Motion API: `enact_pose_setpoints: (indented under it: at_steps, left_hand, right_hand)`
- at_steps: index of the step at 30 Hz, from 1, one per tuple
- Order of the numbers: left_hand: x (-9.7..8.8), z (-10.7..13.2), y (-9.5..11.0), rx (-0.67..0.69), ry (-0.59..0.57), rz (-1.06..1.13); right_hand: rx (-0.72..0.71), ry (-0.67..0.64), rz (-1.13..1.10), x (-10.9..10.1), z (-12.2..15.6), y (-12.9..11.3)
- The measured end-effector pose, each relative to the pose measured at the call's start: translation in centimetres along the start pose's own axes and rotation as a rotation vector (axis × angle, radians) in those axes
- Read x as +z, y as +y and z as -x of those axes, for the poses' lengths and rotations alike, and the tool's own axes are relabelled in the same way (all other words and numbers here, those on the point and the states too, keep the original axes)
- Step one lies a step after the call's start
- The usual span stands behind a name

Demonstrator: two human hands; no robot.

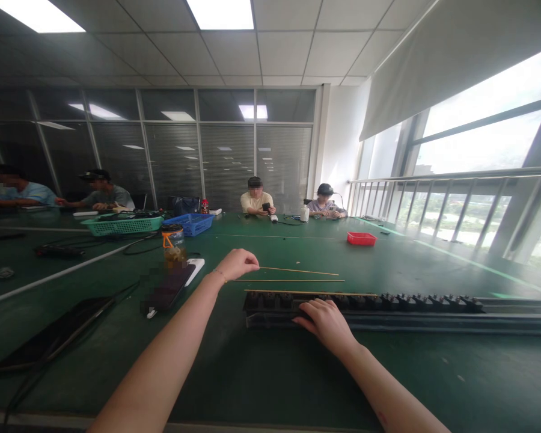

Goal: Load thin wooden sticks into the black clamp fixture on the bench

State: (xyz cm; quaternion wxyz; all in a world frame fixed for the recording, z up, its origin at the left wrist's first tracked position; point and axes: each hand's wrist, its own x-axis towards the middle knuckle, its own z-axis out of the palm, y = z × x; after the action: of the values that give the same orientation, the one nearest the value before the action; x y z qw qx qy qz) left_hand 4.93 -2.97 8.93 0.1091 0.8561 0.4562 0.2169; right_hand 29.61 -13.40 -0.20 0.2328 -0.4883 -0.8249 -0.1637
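Note:
My left hand (pixel 237 264) is closed in a pinch on the near-left end of a thin tan stick (pixel 300 271), which points right just above the green table. Below it, a second thin stick (pixel 293 280) lies on the table. A third stick (pixel 311 293) runs along the top of a long black rail (pixel 410 322) carrying a row of small black parts (pixel 424 302). My right hand (pixel 327 325) grips the left section of this rail, fingers over the top and thumb against the front. The small parts under its fingers are hidden.
Left of my left arm lie a phone (pixel 171 288), a white device (pixel 195 270) and a dark tablet (pixel 58 331). A jar (pixel 174 243), green basket (pixel 124 225), blue basket (pixel 190 224) and red tray (pixel 361 239) stand farther back. Several people sit beyond.

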Motion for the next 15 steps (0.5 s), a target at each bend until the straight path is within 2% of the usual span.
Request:
enact_pose_setpoints:
  at_steps: [4, 8, 11, 15]
  left_hand:
    - [2.0, -0.4, -3.2, 0.007, 0.062, -0.137]
    - [4.5, -0.4, -6.1, -0.069, 0.076, -0.216]
    - [5.7, 0.0, -7.4, -0.096, 0.076, -0.249]
    - [6.3, 0.6, -8.1, -0.102, 0.04, -0.288]
  right_hand:
    - [-0.002, 0.006, -0.003, 0.0, -0.1, 0.0]
    - [0.001, 0.005, 0.003, 0.0, -0.1, 0.0]
    - [0.003, 0.001, 0.006, -0.1, -0.1, 0.0]
    - [0.01, -0.008, -0.009, -0.1, -0.1, -0.1]
